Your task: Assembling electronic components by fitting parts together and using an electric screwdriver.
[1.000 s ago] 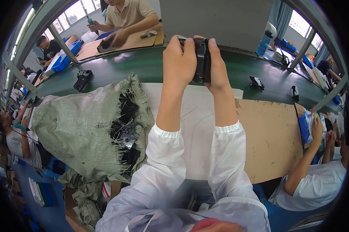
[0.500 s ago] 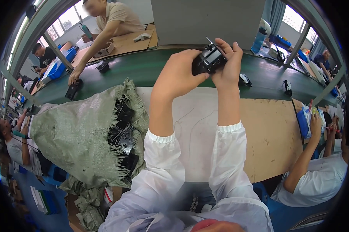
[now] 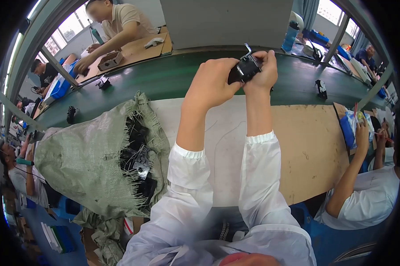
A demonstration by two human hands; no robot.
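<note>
Both my hands are raised over the green conveyor belt, closed on one black boxy mechanical part [image 3: 248,67] with a bright metal lever standing up from its top. My left hand [image 3: 211,84] wraps its left side, thumb underneath. Gripping the right side, my right hand [image 3: 264,73] has its fingers curled behind the part. The palms hide some of its body. To the left of my forearms lies a green woven sack [image 3: 82,155] with a frayed open mouth. Black and metal parts [image 3: 140,162] show inside it.
Across the front runs the green conveyor belt [image 3: 173,82], carrying several black parts, including one [image 3: 102,83] at left and another [image 3: 321,88] at right. Cardboard [image 3: 313,150] covers my bench. Co-workers sit across the belt and at both sides. A blue bottle [image 3: 290,36] stands beyond it.
My hands have turned the black part, so its metal lever now sticks up higher. The co-worker's hand across the belt has drawn back to their own bench. Parts on the belt have shifted left.
</note>
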